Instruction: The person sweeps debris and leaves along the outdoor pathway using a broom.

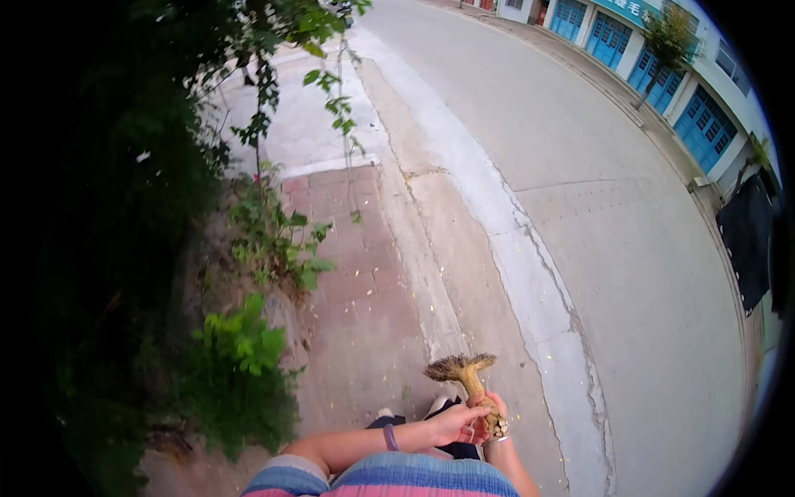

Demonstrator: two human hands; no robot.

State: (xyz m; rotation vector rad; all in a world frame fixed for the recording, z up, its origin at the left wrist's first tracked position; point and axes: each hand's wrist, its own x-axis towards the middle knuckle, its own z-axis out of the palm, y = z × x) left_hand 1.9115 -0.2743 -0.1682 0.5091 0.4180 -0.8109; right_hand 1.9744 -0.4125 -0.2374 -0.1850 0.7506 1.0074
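Note:
A small straw whisk broom (470,377) is held in front of my body, its flared brush end pointing away from me and its bundled handle end toward me. My left hand (455,424) reaches in from the left, fingers closed on the handle. My right hand (496,403) is wrapped round the handle from the right side, partly hidden behind it. The cut stalk ends of the handle show near my right wrist. Both hands are close together at the lower middle of the view.
Leafy bushes and hanging vines (240,356) crowd the left side. Beneath me runs a paved footway (356,315) with scattered small leaves. A pale concrete strip (530,282) borders the wide road (629,248). Across it stand buildings with blue doors (609,40) and a tree (669,41).

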